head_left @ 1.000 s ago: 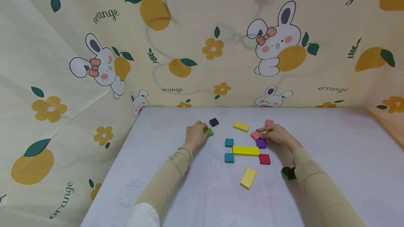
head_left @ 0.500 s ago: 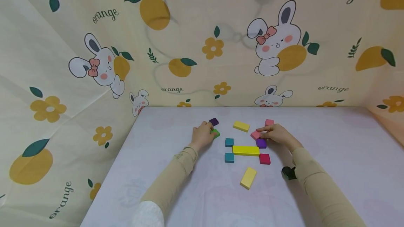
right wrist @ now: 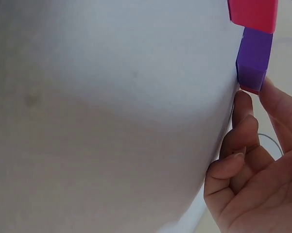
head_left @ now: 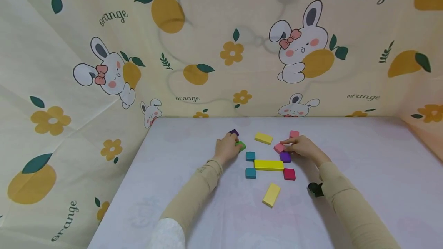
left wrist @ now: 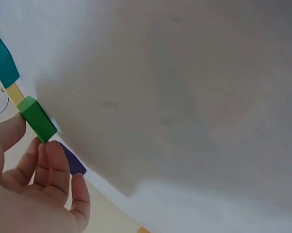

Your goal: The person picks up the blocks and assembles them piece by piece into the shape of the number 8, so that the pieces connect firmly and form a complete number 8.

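My left hand pinches a green block between thumb and fingers, low over the table; the left wrist view shows the grip on the block's end. A dark purple block lies just beyond those fingers, partly covered. My right hand holds a pink block between thumb and forefinger, close against a purple block. In the right wrist view the purple block hides most of the pink one. A long yellow block lies between two teal blocks on its left and the purple and red blocks on its right.
A pale yellow block lies behind the arrangement and another yellow block in front of it. A second pink block sits behind my right hand. A patterned cloth rises behind the white tabletop.
My left hand has moved right with the green block, towards the teal blocks. The right hand stays in place at the pink block.
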Action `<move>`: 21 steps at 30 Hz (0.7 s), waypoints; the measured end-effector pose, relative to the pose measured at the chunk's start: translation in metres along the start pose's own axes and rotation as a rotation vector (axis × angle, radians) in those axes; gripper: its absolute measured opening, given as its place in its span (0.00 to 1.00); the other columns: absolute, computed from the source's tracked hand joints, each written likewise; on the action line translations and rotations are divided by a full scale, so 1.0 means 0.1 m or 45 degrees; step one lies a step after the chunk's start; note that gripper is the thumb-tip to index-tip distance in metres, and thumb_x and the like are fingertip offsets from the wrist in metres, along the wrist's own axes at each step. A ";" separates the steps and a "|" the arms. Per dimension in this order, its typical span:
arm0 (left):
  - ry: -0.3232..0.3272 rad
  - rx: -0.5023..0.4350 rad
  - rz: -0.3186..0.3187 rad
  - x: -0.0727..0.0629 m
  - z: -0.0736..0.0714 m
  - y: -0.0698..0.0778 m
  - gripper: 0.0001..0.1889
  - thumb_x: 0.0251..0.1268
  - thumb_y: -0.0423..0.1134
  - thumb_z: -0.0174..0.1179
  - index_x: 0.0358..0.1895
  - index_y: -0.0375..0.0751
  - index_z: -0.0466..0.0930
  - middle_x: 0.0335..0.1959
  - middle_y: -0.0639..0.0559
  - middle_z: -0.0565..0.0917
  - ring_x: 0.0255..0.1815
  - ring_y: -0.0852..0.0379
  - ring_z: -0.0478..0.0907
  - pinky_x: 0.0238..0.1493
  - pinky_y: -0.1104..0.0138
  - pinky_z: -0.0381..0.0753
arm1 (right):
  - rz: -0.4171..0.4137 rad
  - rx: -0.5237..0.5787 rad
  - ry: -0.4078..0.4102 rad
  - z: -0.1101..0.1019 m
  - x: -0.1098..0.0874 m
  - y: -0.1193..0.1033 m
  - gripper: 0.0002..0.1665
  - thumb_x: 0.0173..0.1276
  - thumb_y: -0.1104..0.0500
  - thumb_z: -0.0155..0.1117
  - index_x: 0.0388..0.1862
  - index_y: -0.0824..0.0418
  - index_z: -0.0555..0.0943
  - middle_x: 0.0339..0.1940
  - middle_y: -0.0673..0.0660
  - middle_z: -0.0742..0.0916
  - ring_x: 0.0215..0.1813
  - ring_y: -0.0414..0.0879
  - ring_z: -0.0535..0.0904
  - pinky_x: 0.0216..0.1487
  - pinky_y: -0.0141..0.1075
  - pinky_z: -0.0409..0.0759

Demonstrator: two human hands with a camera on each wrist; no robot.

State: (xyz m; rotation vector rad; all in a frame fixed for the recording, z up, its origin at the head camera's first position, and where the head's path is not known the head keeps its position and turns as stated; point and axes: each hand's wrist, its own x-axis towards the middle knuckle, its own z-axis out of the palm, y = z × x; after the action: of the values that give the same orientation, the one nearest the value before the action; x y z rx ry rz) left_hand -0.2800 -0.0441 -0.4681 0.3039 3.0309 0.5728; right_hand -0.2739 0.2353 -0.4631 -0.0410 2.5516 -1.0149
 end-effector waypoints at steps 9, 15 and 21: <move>0.001 -0.069 -0.071 0.02 0.06 0.13 0.15 0.61 0.50 0.59 0.41 0.43 0.77 0.39 0.51 0.79 0.39 0.55 0.76 0.46 0.58 0.69 | 0.010 0.005 0.002 0.00 -0.01 0.00 0.23 0.66 0.54 0.57 0.60 0.58 0.75 0.15 0.50 0.68 0.21 0.45 0.64 0.28 0.32 0.63; 0.005 -0.146 -0.121 0.04 0.09 0.19 0.14 0.61 0.50 0.59 0.39 0.43 0.76 0.37 0.51 0.77 0.39 0.54 0.75 0.48 0.56 0.69 | 0.009 0.006 -0.005 0.00 0.00 0.01 0.24 0.66 0.54 0.57 0.60 0.58 0.75 0.16 0.50 0.69 0.21 0.45 0.64 0.28 0.32 0.63; -0.035 -0.273 -0.160 0.04 0.07 0.24 0.14 0.60 0.49 0.60 0.37 0.42 0.75 0.34 0.51 0.78 0.38 0.55 0.73 0.55 0.49 0.67 | -0.006 -0.008 -0.001 0.00 0.02 0.03 0.24 0.66 0.54 0.57 0.60 0.58 0.75 0.16 0.50 0.69 0.22 0.45 0.64 0.28 0.32 0.63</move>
State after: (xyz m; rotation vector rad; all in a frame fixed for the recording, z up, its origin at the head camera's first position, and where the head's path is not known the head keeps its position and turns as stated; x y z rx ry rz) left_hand -0.2788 -0.0187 -0.4653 0.1103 2.9006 0.8652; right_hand -0.2750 0.2370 -0.4656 -0.0490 2.5553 -1.0090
